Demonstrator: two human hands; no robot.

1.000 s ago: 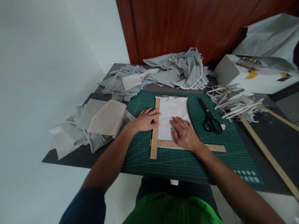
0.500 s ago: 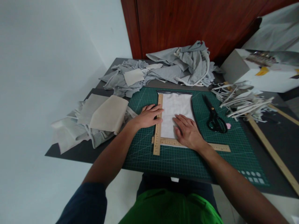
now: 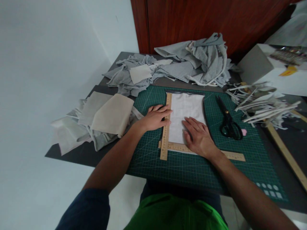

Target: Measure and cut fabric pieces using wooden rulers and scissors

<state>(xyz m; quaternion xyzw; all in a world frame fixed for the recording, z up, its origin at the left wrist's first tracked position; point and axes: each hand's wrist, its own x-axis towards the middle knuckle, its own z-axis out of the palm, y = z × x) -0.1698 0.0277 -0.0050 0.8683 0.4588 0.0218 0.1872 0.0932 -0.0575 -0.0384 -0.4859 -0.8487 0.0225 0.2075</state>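
Under my right hand the near right corner of the white cloth is hidden, and so is the stretch of the crosswise wooden ruler that passes beneath my palm. A small dark thing shows between my left hand and the upright wooden ruler; I cannot tell what it is. At the right edge of the view a white box is cut off, as is a long wooden stick on the counter.

Both my hands lie flat with fingers spread, gripping nothing. My left rests on the green cutting mat, fingertips touching the upright ruler at the cloth's left edge. My right presses on the cloth's near end. The two rulers cross at the cloth's near left corner.

Black scissors lie on the mat to the right of the cloth, apart from my right hand. Folded beige pieces sit left of the mat, grey fabric is heaped beyond it, and pale strips are piled past the scissors.
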